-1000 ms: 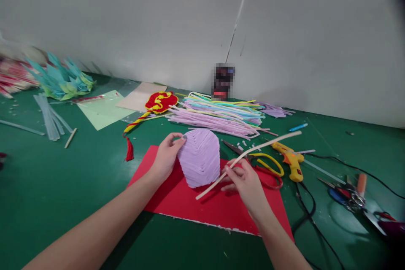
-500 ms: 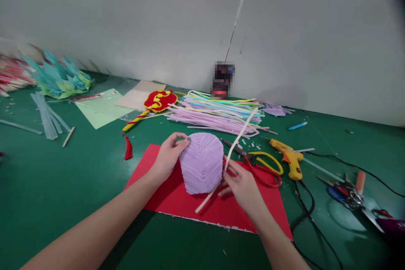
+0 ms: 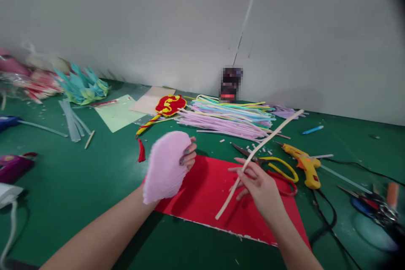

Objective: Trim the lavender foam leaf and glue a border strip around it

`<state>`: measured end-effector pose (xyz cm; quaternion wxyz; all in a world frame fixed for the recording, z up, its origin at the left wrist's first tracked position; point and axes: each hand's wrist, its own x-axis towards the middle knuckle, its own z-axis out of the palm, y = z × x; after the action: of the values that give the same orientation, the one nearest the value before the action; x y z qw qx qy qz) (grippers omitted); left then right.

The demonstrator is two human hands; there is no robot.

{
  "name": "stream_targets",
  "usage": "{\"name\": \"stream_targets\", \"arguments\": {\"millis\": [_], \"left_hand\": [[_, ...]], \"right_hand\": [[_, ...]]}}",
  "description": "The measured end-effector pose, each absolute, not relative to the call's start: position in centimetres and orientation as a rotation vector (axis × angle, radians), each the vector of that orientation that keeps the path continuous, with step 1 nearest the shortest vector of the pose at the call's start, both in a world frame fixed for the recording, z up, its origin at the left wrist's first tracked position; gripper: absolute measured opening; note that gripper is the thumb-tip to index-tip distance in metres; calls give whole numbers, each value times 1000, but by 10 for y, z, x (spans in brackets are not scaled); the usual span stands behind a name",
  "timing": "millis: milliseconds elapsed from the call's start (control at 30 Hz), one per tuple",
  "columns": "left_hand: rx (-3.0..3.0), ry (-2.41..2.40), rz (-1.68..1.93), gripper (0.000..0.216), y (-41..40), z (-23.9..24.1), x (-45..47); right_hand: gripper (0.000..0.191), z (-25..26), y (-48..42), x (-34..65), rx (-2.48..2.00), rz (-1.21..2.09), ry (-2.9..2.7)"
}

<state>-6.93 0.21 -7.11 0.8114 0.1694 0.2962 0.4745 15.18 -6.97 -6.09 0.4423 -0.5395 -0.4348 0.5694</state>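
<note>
My left hand (image 3: 190, 155) is closed on a lilac fuzzy panel (image 3: 166, 164), raised and tilted above the left part of a red sheet (image 3: 215, 194). The panel hides much of that hand; a few fingertips show at its right edge. In my right hand (image 3: 257, 181) a long, slightly bent cream pipe cleaner (image 3: 268, 137) is pinched between thumb and fingers, slanting up to the right. Just beyond this hand, scissors (image 3: 281, 166) with yellow and red handles lie partly on the sheet, beside small lilac clippings (image 3: 251, 148).
Behind lies a pile of pastel pipe cleaners (image 3: 221, 118) beside a red and yellow fan-shaped ornament (image 3: 171, 105). A yellow glue gun (image 3: 303, 162) with its cord and pliers (image 3: 376, 206) are at right. Clear glue sticks (image 3: 72, 120) and a purple tool (image 3: 14, 166) are at left.
My left hand has moved left with the lilac panel and tilted it, turning its face. My right hand has drawn away to the right with the cream pipe cleaner. The view has swung left.
</note>
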Motion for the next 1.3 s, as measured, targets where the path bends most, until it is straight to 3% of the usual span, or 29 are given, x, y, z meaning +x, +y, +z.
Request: {"name": "stream_targets", "arguments": {"millis": [200,333,567,700,933,1300], "left_hand": [[306,580,877,34,9,-83,-71],[259,518,882,39,12,-91,-70],[217,431,884,40,-1,-85,-58],[194,414,900,39,-12,-79,-46],[141,410,818,50,-12,-78,-47],[130,399,804,45,-14,-78,-46]], "right_hand": [[52,-65,-72,146,-1331,1493,-1098],[52,-65,-71,143,-1347,1497,-1093],[36,-60,-80,129,-1370,1466,-1179],[27,-49,-111,89,-1373,1314,-1563],[18,-30,-132,17,-1234,505,-2329],[14,-42,-128,5,-1328,417,-2419]]}}
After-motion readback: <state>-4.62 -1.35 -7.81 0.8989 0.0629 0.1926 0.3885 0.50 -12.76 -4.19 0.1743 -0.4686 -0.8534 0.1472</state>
